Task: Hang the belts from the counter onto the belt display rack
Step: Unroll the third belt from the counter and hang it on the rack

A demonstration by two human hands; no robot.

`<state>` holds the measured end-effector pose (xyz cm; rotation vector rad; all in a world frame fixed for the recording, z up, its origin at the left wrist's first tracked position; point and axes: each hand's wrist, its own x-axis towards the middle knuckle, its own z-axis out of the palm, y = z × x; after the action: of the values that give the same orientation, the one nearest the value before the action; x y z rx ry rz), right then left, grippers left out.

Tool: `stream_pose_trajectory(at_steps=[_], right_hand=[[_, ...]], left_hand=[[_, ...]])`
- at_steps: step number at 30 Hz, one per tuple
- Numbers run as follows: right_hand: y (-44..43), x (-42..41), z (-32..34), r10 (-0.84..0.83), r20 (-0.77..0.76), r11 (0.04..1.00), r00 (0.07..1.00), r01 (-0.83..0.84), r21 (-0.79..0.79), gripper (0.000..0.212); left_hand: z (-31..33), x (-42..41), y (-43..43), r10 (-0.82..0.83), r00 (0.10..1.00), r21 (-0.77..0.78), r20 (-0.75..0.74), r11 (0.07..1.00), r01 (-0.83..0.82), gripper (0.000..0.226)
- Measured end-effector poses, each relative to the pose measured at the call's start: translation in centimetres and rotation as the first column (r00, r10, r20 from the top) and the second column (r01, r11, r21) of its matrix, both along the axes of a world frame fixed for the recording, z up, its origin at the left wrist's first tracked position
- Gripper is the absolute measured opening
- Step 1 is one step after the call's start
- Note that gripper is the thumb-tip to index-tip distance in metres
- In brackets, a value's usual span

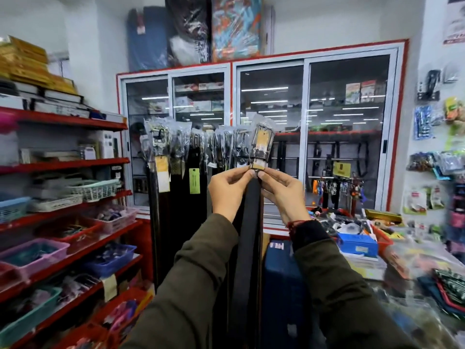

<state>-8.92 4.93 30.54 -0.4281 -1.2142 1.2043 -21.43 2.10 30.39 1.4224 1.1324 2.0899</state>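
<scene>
I hold a black belt [247, 222] upright at chest height, its strap hanging straight down between my sleeves. My left hand [227, 191] and my right hand [283, 195] both pinch it just below the buckle [261, 142], which is wrapped in clear plastic with a yellow tag. Right behind and to the left is the belt display rack [191, 144], where several dark belts in plastic sleeves hang in a row with yellow and green tags. The raised buckle sits at the right end of that row, level with the other buckles.
Red shelves [75, 122] with baskets of small goods run along the left. A glass-door cabinet [304, 127] stands behind the rack. A cluttered counter [377, 248] with boxes and packets lies at the right, and a blue case [281, 285] stands below my right arm.
</scene>
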Motion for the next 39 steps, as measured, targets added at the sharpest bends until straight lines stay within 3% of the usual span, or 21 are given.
stream_pose_trajectory(at_steps=[9,16,18,21,25,29,32,34,39], right_hand=[[1.0,-0.2,2.1,-0.167,0.067,0.986,0.984,0.168,-0.008,0.031],[2.1,-0.2,1.8,-0.144,0.124,0.989,0.982,0.146,-0.005,0.031],[2.5,-0.3,1.3,-0.243,0.158,0.969,0.957,0.232,0.085,0.031],[3.2,-0.2,0.3,-0.488,0.247,0.845,0.837,0.383,0.373,0.046],[4.6,0.0,-0.3,-0.696,0.309,0.603,0.649,0.294,0.741,0.063],[6.4,-0.3,0.4,-0.810,0.305,0.447,0.501,0.191,0.874,0.066],[7.8,-0.8,1.1,-0.869,0.293,0.385,0.399,0.173,0.907,0.067],[8.7,-1.2,1.4,-0.894,0.283,0.348,0.347,0.141,0.927,0.068],[10.3,-2.3,1.7,-0.903,0.289,0.331,0.318,0.088,0.939,0.067]], left_hand=[[1.6,0.5,0.3,-0.071,0.995,-0.010,0.071,0.997,0.072,0.025],[0.7,0.0,1.2,-0.120,0.983,-0.044,0.142,0.991,0.127,0.026],[0.5,-0.2,1.6,-0.087,0.992,-0.048,0.093,0.995,0.092,0.025],[0.0,-0.6,2.1,0.091,0.989,-0.024,-0.119,0.995,-0.094,0.031],[-0.1,-1.4,2.4,0.332,0.813,0.171,-0.479,0.943,-0.284,0.052],[1.0,-3.1,3.6,0.518,0.391,0.372,-0.760,0.841,-0.392,0.074],[2.0,-4.4,4.9,0.525,0.172,0.426,-0.834,0.808,-0.407,0.080],[2.3,-5.3,5.8,0.532,0.096,0.445,-0.841,0.782,-0.437,0.082],[2.3,-6.9,7.4,0.519,0.105,0.433,-0.848,0.794,-0.426,0.084]])
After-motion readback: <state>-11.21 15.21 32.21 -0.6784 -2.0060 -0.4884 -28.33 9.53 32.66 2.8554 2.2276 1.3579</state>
